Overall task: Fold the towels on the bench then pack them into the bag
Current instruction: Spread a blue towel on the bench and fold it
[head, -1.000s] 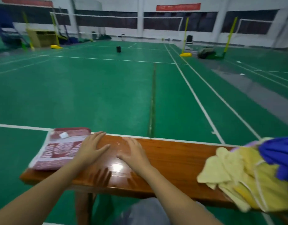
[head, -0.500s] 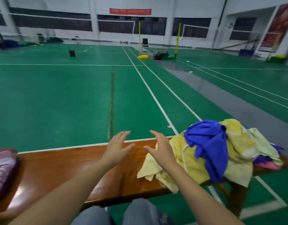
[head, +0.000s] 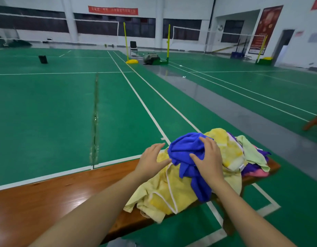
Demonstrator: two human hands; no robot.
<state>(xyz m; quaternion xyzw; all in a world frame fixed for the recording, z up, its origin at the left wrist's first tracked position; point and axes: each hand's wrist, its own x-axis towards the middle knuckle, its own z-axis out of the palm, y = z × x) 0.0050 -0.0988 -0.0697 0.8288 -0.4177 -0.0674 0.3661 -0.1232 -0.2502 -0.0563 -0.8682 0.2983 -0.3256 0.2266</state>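
A crumpled blue towel [head: 185, 154] lies on top of a heap of towels at the right end of the wooden bench [head: 56, 198]. Under it spreads a large yellow towel [head: 172, 191], with a pale green towel [head: 250, 150] and purple and pink cloth [head: 252, 171] at the far right. My right hand [head: 208, 156] lies on the blue towel with fingers spread over it. My left hand [head: 150, 160] hovers open just left of the blue towel, thumb near its edge. No bag shows in this view.
The bench stands on a green badminton court floor with white lines. Its left part is bare glossy wood. Far off stand yellow net posts [head: 125, 43], a chair [head: 133, 48], a dark bin [head: 43, 59] and a dark bag [head: 150, 58]. A wooden frame [head: 314, 122] pokes in at right.
My view has swung right, away from the folded red towel, to the heap. Both hands moved right across the bench; my right hand has come down on the blue towel.
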